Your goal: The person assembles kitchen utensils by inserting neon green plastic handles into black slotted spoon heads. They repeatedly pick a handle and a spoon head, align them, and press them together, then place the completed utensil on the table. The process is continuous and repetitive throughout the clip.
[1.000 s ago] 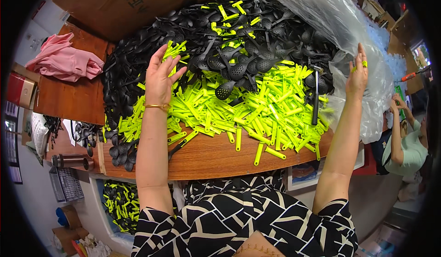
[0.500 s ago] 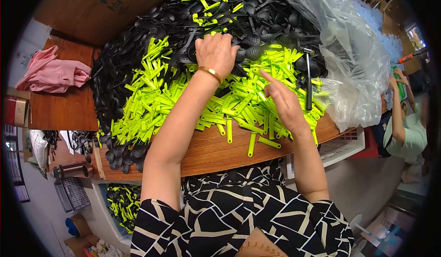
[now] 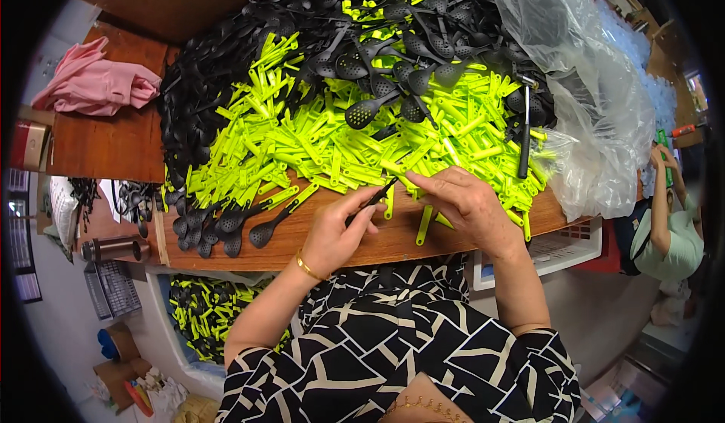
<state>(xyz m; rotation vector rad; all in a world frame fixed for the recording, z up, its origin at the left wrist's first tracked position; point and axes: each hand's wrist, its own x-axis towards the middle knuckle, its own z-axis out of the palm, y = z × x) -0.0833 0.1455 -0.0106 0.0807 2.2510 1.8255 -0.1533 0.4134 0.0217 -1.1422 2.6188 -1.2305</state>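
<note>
Along the surface's (image 3: pixel 294 236) near edge, we've drawn in to work close. Our left hand (image 3: pixel 336 233) clasps a black piece (image 3: pixel 383 192); whether our right hand (image 3: pixel 474 205) grips anything, we can't tell.

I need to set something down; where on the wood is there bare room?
On the left, the brown wooden surface is bare below the pink cloth. The table's front strip is bare between the left hand and the nearest black spoon. Farther back it is crowded: green handles and black spoons heap up, with a hammer at the right.

One hammer (image 3: pixel 526 132); one flask (image 3: pixel 113 251); spoons (image 3: pixel 365 115), handles (image 3: pixel 485 152) (uncountable)
</note>
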